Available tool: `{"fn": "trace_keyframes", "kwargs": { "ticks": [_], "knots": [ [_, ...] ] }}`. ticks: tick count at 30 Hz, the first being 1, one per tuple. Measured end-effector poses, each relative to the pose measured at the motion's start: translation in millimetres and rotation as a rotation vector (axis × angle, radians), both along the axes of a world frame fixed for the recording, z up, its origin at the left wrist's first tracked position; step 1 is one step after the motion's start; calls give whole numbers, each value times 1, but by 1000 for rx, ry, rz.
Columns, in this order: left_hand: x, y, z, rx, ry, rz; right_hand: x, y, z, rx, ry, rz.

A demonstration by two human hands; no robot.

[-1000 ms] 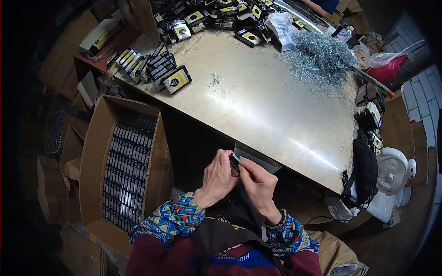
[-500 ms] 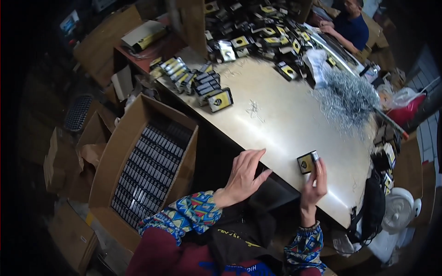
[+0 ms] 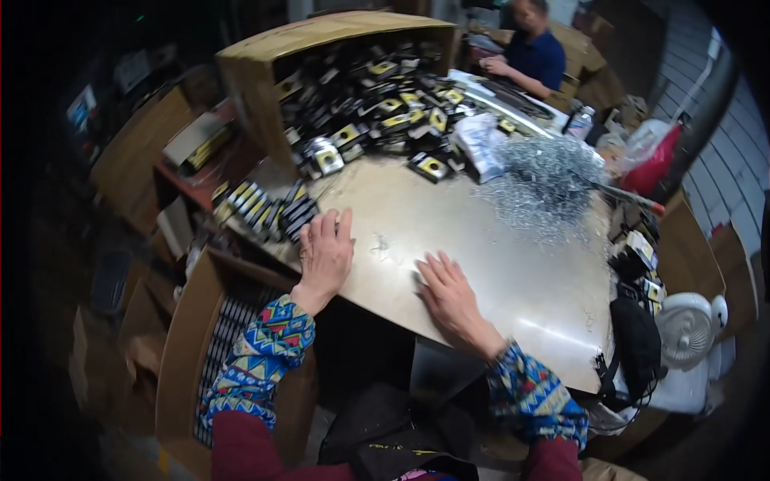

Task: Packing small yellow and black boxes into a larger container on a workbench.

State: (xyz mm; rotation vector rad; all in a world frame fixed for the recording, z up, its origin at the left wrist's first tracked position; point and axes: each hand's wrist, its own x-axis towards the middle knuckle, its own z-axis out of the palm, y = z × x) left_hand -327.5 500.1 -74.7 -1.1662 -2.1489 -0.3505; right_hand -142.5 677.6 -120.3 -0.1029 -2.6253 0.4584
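My left hand (image 3: 324,258) is at the left side of the table, fingers stretched and slightly apart, in front of a row of small black, yellow and white packs (image 3: 300,210). It covers the row's near end, so whether it touches a pack is hidden. My right hand (image 3: 451,298) reaches over the table's near edge, fingers extended, with nothing visible in it. Ahead of my hands lies a little cluster of thin metal pins (image 3: 383,245) on the pale tabletop (image 3: 513,280).
A large carton on its side (image 3: 337,34) spills many similar packs at the back. A heap of shiny metal pins (image 3: 545,188) lies at right. An open carton (image 3: 180,377) of packed rows stands lower left. A white fan (image 3: 686,333) is at right; a person (image 3: 533,52) sits beyond.
The pack held by my right hand is no longer visible there, and that hand now has its fingers extended. My left hand has reached forward to the row of packs. The view has shifted.
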Motion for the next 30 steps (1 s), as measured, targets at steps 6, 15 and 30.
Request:
{"fn": "trace_keyframes", "kwargs": {
  "ticks": [6,15,30],
  "knots": [
    [-51,122,23,-289,-141,-392,-40,88,-13,123,-139,-202],
    [-117,262,-9,-523,-543,-176,113,252,-21,-4,118,-731],
    [-82,198,28,-689,-636,-204,126,187,-5,-124,-386,-723]
  ]
}}
